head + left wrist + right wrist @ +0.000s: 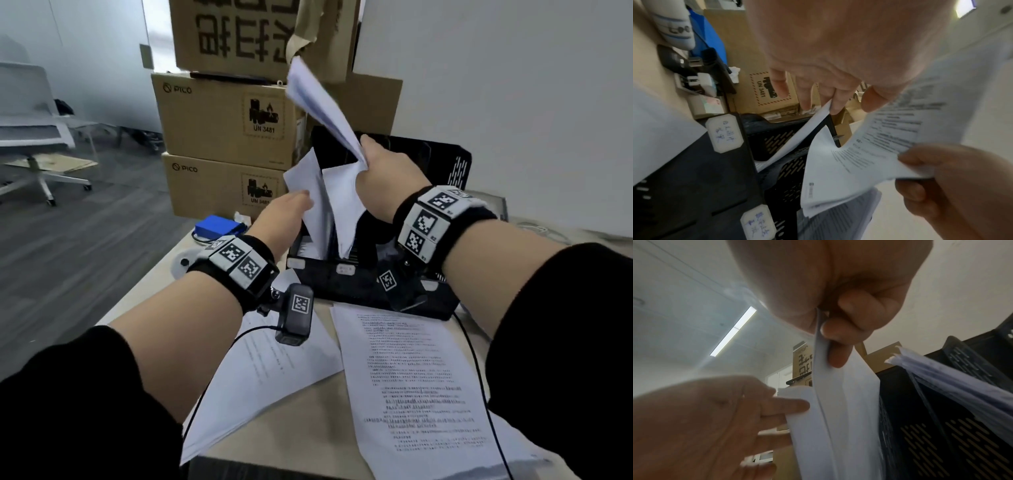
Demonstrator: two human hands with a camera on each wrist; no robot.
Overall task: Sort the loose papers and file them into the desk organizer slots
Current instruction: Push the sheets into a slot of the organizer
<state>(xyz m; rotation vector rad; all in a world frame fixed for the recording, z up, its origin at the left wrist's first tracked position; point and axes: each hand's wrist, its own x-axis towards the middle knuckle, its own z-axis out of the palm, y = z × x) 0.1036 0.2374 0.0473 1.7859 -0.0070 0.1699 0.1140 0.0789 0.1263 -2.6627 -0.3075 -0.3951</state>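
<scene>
Printed white paper sheets (407,387) lie loose on the beige bench (308,428), nearest the viewer. Behind them, black perforated plastic desk organizer (359,284) w/ hand-labelled slots. Right hand (387,178) pinches a crumpled white paper bundle (342,192), thumb vs curled fingers, above the slots. Left hand (281,219), fingers straight, touches bundle's left edge. Brown cardboard boxes (222,123) stacked beyond.

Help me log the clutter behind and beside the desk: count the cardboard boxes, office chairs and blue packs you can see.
Cardboard boxes: 3, stacked; a further brown panel behind them may be another.
Office chairs: 1
Blue packs: 1
Total: 5
</scene>
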